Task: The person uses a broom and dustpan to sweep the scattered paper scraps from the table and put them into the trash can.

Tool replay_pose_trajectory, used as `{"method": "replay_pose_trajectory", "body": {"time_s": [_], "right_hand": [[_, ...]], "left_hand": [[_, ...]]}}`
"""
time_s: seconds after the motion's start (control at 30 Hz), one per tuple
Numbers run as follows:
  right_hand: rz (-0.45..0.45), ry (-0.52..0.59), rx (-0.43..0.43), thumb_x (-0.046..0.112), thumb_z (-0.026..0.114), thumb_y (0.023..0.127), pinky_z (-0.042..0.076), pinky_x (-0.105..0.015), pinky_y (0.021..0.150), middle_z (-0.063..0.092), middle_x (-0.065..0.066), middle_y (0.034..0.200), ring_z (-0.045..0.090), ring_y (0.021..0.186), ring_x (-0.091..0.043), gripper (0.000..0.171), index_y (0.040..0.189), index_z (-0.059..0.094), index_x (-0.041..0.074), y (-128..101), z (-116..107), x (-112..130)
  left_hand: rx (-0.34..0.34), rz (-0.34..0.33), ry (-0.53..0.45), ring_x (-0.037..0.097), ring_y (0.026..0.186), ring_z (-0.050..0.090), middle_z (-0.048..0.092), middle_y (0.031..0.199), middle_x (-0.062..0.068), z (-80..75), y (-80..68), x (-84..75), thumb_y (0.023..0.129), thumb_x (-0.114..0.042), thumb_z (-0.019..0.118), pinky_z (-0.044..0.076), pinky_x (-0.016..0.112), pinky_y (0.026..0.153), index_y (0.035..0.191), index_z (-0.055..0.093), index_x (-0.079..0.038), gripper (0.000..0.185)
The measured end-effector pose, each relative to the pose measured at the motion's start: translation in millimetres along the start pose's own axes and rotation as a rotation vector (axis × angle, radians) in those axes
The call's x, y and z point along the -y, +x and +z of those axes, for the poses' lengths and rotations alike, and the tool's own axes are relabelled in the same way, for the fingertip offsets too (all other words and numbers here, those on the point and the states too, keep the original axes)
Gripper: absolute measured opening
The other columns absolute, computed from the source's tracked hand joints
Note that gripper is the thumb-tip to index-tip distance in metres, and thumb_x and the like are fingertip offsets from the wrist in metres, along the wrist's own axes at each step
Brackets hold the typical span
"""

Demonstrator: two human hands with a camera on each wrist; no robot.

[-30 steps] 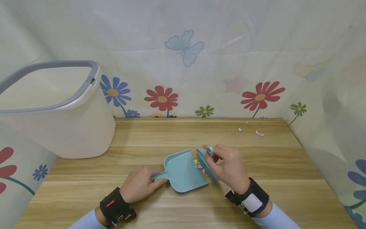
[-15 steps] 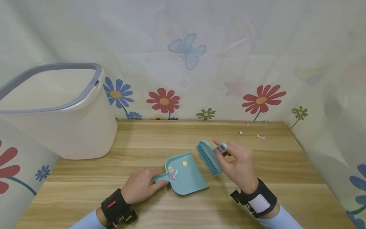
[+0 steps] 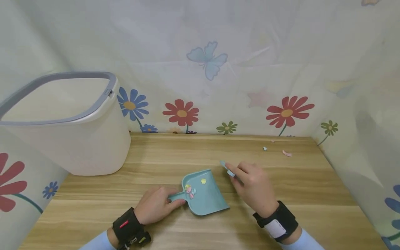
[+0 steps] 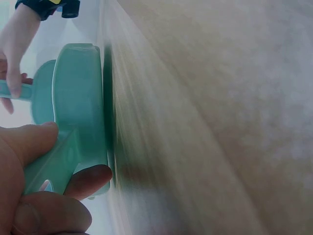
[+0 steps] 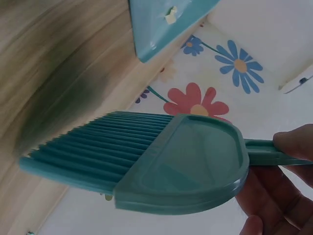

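My left hand [image 3: 156, 205] grips the handle of a light-blue dustpan [image 3: 207, 199], which lies on the table with its wide edge facing right. Inside the pan, several pink, yellow and blue scraps [image 3: 189, 190] lie by the handle, and a single yellow scrap [image 3: 203, 181] lies farther up. Just right of the pan, my right hand [image 3: 254, 185] holds a matching hand brush [image 5: 195, 156] by its handle. In the head view the hand covers most of the brush; the right wrist view shows its whole head and bristles, apart from the pan.
Toward the back right of the table lie a pink scrap [image 3: 286, 153], a blue scrap [image 3: 265, 148] and a tiny pink scrap [image 3: 273, 141]. A tall white bin [image 3: 90, 149] with a grey rim stands at the back left. A flower-printed sheet [image 3: 150, 76] hangs behind the table.
The scraps at the pan's edge were swept into it. The brush then rose off to the right and has since turned, so the head view shows little of it. The left hand kept its grip.
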State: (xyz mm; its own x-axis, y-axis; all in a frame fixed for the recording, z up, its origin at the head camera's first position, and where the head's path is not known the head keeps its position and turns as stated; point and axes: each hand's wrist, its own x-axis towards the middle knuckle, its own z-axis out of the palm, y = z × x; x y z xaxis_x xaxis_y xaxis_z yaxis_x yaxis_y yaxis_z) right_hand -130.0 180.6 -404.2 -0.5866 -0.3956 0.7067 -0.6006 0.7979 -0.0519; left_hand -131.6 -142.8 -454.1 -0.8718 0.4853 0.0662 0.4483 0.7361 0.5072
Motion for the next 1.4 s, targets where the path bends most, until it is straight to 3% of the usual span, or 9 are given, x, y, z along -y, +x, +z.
{"method": "replay_pose_trajectory", "body": {"time_s": [0.13, 0.23, 0.43, 0.57, 0.63, 0.97, 1.2, 1.3, 1.4], "right_hand": [[0.005, -0.024, 0.037, 0.001, 0.092, 0.068, 0.039, -0.029, 0.06, 0.056, 0.003, 0.073, 0.046, 0.061, -0.008, 0.045, 0.11, 0.081, 0.012, -5, 4, 7], [0.007, 0.024, 0.05, 0.001, 0.092, 0.069, 0.041, -0.026, 0.059, 0.057, 0.003, 0.074, 0.045, 0.062, -0.007, 0.043, 0.109, 0.082, 0.012, -7, 6, 14], [-0.018, 0.286, 0.054, 0.002, 0.089, 0.075, 0.045, -0.02, 0.062, 0.062, 0.006, 0.082, 0.05, 0.069, -0.004, 0.041, 0.113, 0.081, 0.014, -7, 0, 27], [0.031, 0.507, -0.029, -0.004, 0.084, 0.079, 0.05, -0.017, 0.067, 0.069, 0.006, 0.087, 0.061, 0.075, -0.004, 0.041, 0.117, 0.078, 0.011, -2, -10, 23], [0.051, 0.547, -0.081, -0.007, 0.082, 0.08, 0.051, -0.016, 0.067, 0.07, 0.006, 0.088, 0.064, 0.077, -0.005, 0.04, 0.117, 0.077, 0.008, 2, -14, 19], [0.113, 0.475, -0.139, -0.004, 0.08, 0.082, 0.052, -0.017, 0.063, 0.071, 0.003, 0.081, 0.067, 0.072, -0.008, 0.031, 0.112, 0.078, 0.004, 5, -20, 6], [0.133, 0.452, -0.146, -0.005, 0.08, 0.082, 0.052, -0.015, 0.063, 0.071, 0.002, 0.079, 0.068, 0.072, -0.009, 0.031, 0.112, 0.078, 0.002, 5, -24, -4], [0.156, 0.425, -0.144, -0.005, 0.08, 0.082, 0.054, -0.016, 0.067, 0.073, 0.0, 0.083, 0.069, 0.074, -0.009, 0.03, 0.112, 0.077, 0.001, 6, -29, -9], [0.182, 0.403, -0.158, -0.007, 0.081, 0.081, 0.054, -0.013, 0.072, 0.075, -0.004, 0.087, 0.067, 0.076, -0.006, 0.032, 0.113, 0.077, -0.001, 6, -35, -16]], "left_hand": [[0.022, -0.001, 0.0, -0.003, 0.053, 0.037, 0.038, 0.058, -0.018, 1.6, 1.1, -0.5, 0.096, -0.054, 0.069, 0.026, 0.021, 0.049, 0.09, 0.076, -0.033, 0.023], [0.024, 0.004, 0.001, -0.003, 0.052, 0.037, 0.037, 0.058, -0.018, 1.9, 1.7, -0.4, 0.096, -0.054, 0.069, 0.025, 0.021, 0.049, 0.093, 0.077, -0.032, 0.024], [0.021, 0.014, 0.002, -0.003, 0.054, 0.04, 0.045, 0.061, -0.019, 3.2, 1.6, 1.3, 0.095, -0.055, 0.069, 0.028, 0.021, 0.049, 0.1, 0.079, -0.031, 0.026], [0.018, 0.02, -0.002, -0.003, 0.056, 0.043, 0.053, 0.065, -0.018, 3.4, 2.2, 1.3, 0.096, -0.055, 0.068, 0.03, 0.021, 0.05, 0.103, 0.079, -0.031, 0.027], [0.015, 0.024, -0.004, -0.003, 0.057, 0.044, 0.057, 0.069, -0.018, 3.2, 2.5, 1.3, 0.096, -0.054, 0.068, 0.031, 0.021, 0.05, 0.104, 0.079, -0.031, 0.026], [0.003, 0.031, -0.008, -0.003, 0.053, 0.038, 0.045, 0.061, -0.019, 1.5, 1.9, -1.6, 0.096, -0.055, 0.068, 0.026, 0.021, 0.049, 0.097, 0.077, -0.029, 0.027], [0.004, 0.005, -0.023, -0.004, 0.061, 0.044, 0.064, 0.076, -0.015, -0.6, -0.1, -0.5, 0.099, -0.055, 0.064, 0.036, 0.021, 0.055, 0.114, 0.077, -0.025, 0.036], [-0.018, -0.037, -0.026, -0.004, 0.061, 0.044, 0.06, 0.075, -0.018, -11.8, -2.6, -1.6, 0.098, -0.057, 0.064, 0.036, 0.02, 0.056, 0.111, 0.076, -0.029, 0.033], [-0.052, -0.086, -0.048, -0.001, 0.055, 0.039, 0.046, 0.064, -0.016, -35.9, -6.8, -7.4, 0.097, -0.057, 0.064, 0.032, 0.02, 0.051, 0.104, 0.075, -0.029, 0.031]]}}
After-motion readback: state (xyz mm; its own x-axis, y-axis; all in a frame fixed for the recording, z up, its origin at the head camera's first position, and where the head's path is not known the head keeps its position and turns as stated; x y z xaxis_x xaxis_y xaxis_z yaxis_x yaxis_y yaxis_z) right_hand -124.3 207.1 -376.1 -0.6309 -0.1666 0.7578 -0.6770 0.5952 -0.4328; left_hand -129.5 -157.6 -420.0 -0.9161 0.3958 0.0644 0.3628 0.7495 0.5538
